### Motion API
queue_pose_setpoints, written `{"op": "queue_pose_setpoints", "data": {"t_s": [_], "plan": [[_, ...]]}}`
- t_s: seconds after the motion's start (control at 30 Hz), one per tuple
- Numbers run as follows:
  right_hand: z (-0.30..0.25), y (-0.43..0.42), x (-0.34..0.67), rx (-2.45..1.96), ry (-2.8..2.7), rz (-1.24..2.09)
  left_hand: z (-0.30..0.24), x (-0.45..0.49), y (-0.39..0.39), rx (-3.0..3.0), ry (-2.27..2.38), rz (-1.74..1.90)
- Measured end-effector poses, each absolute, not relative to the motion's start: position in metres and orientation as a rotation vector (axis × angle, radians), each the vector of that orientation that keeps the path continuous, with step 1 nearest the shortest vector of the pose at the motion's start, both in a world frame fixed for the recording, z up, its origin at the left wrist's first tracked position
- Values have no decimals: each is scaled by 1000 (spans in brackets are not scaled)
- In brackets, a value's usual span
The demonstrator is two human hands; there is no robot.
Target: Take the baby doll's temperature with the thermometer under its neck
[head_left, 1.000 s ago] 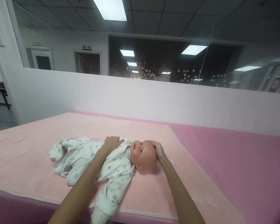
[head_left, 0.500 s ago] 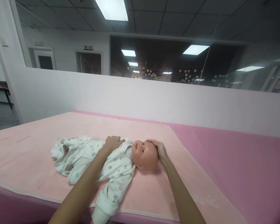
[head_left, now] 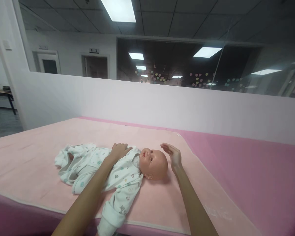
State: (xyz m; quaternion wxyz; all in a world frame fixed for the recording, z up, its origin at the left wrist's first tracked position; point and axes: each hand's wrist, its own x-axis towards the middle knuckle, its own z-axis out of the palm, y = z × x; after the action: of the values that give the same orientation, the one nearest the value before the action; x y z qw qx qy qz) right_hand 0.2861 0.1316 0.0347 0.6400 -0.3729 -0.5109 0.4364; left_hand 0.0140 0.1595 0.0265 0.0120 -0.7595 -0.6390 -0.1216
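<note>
left arm [head_left: 89, 193] overlaps doll [head_left: 126, 172]; desk [head_left: 1, 93] holds perhaps books [head_left: 7, 88]

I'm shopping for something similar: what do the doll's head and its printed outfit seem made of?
Doll's head: probably vinyl or plastic, smooth, judging by faint highlights and molded ear. Printed outfit: matte fabric, perhaps cotton, from its soft folds and turned cuff.

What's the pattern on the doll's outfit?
White outfit with teal dots and small dark drawings, clearest in the head view.
</note>
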Motion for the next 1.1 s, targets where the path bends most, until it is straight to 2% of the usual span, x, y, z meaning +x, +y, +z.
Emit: {"op": "queue_pose_setpoints", "data": {"t_s": [0.27, 0.6, 0.8, 1.1], "plan": [[35, 124, 269, -919, -1300, 1057, 28, 15, 159, -2353, -2016, -402], [35, 131, 288, -815, -1132, 1108, 28, 14, 160, -2360, -2010, -389], [32, 125, 271, -894, -1269, 1164, 28, 15, 157, -2352, -2013, -425], [33, 134, 289, -844, -1176, 1032, 27, 14, 159, -2365, -2004, -436]]}}
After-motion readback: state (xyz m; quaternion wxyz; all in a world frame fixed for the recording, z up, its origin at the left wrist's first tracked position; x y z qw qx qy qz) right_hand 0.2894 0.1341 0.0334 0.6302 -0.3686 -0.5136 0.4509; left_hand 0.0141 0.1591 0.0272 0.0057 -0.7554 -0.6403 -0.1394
